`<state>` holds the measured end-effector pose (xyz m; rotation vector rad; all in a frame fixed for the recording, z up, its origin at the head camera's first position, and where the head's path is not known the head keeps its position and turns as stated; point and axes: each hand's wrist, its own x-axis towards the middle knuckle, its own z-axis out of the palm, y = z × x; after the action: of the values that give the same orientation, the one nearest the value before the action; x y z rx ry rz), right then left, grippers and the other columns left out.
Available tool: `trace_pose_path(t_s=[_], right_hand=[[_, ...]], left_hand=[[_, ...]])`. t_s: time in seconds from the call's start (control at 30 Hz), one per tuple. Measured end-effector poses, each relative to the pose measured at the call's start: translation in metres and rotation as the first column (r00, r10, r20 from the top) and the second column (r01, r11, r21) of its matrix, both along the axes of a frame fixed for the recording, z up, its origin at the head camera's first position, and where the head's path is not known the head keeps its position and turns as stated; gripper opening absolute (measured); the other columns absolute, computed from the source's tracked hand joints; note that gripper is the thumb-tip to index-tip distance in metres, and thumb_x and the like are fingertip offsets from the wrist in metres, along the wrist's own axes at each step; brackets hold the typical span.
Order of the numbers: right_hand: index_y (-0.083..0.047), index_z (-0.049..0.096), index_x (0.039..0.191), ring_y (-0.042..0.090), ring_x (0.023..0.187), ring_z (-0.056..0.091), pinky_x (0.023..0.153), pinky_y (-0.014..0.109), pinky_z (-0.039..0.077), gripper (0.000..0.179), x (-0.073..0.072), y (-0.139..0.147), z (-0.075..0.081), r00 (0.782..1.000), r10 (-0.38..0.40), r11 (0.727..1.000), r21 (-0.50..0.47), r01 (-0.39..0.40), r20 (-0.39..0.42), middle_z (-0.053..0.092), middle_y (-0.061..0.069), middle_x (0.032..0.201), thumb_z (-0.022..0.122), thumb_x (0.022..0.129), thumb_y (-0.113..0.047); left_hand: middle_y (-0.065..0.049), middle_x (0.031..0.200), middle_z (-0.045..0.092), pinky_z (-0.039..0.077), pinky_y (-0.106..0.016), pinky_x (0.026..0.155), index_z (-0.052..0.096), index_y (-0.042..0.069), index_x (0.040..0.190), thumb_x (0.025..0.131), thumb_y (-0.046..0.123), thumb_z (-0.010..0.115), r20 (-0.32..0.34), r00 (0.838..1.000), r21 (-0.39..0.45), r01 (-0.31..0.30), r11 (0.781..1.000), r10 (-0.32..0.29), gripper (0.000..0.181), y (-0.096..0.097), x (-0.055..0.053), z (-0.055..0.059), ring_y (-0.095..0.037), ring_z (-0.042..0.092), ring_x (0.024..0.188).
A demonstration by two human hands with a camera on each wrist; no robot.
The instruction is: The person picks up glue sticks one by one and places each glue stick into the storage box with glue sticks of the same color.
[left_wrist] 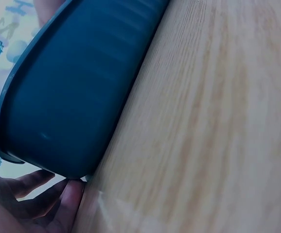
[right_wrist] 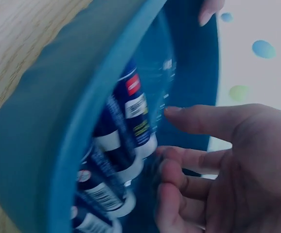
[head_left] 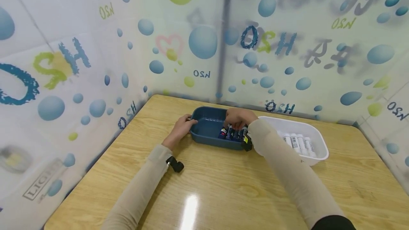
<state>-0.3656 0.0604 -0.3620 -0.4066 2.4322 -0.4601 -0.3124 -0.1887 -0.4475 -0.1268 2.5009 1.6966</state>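
My left hand [head_left: 182, 127] grips the left end of a dark blue rectangular tray [head_left: 204, 140]. Its thumb lies over the rim, and the fingers press the outside wall in the left wrist view. Inside the tray's right half, several dark blue tubes [right_wrist: 138, 114] with white ends and barcode labels lie side by side. Over them is my right hand [head_left: 238, 117], reaching down into the tray. In the right wrist view its thumb [right_wrist: 199, 120] and bent fingers stand apart with nothing between them, close to the tubes' white ends.
A white basket [head_left: 321, 141] stands to the right of the tray, holding several white tubes [head_left: 301, 144] in a row. My right forearm crosses its near left part. Both containers are on a wooden table [head_left: 217, 187], with printed curtain walls [head_left: 204, 74] behind and at the sides.
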Motion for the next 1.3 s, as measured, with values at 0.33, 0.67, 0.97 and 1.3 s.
trace_pose_path(t_s=[0.33, 0.67, 0.97, 1.3], right_hand=[[-0.008, 0.061, 0.127, 0.014, 0.053, 0.053, 0.057, 0.033, 0.052, 0.032, 0.052, 0.011, 0.022, 0.965, 0.107, 0.978, -0.15, -0.146, -0.239, 0.06, 0.004, 0.074, 0.06, 0.105, -0.031], [-0.014, 0.068, 0.113, 0.015, 0.055, 0.057, 0.057, 0.033, 0.049, 0.017, 0.128, 0.052, -0.004, 0.954, 0.084, 0.946, -0.277, -0.167, -0.289, 0.066, 0.009, 0.074, 0.065, 0.103, -0.026], [-0.008, 0.069, 0.112, 0.009, 0.058, 0.056, 0.056, 0.025, 0.047, 0.018, 0.154, 0.085, -0.036, 0.949, 0.059, 0.936, -0.313, -0.16, -0.309, 0.064, -0.002, 0.073, 0.064, 0.102, -0.022], [-0.01, 0.067, 0.11, 0.003, 0.059, 0.055, 0.055, 0.024, 0.048, 0.019, 0.169, 0.13, -0.048, 0.943, 0.065, 0.887, -0.415, -0.205, -0.327, 0.06, -0.007, 0.071, 0.063, 0.104, -0.028]], left_hand=[[-0.022, 0.146, 0.054, 0.058, -0.03, 0.079, 0.047, 0.003, 0.151, 0.104, 0.031, 0.054, 0.009, 1.0, -0.017, -0.002, 1.0, 0.002, 0.055, -0.005, 0.003, -0.006, -0.031, 0.065, 0.117], [-0.021, 0.151, 0.051, 0.059, -0.036, 0.089, 0.043, 0.005, 0.154, 0.105, 0.034, 0.055, 0.011, 1.0, 0.001, 0.005, 1.0, -0.005, 0.059, -0.01, 0.003, -0.004, -0.035, 0.062, 0.128], [-0.022, 0.153, 0.049, 0.057, -0.036, 0.091, 0.042, 0.004, 0.155, 0.106, 0.034, 0.053, 0.028, 0.999, -0.031, 0.028, 0.999, -0.027, 0.059, -0.017, 0.004, -0.001, -0.035, 0.059, 0.13], [-0.021, 0.153, 0.047, 0.055, -0.037, 0.1, 0.035, 0.005, 0.157, 0.106, 0.054, 0.047, 0.07, 0.997, 0.047, 0.036, 0.998, -0.039, 0.072, -0.034, 0.012, 0.005, -0.031, 0.062, 0.117]])
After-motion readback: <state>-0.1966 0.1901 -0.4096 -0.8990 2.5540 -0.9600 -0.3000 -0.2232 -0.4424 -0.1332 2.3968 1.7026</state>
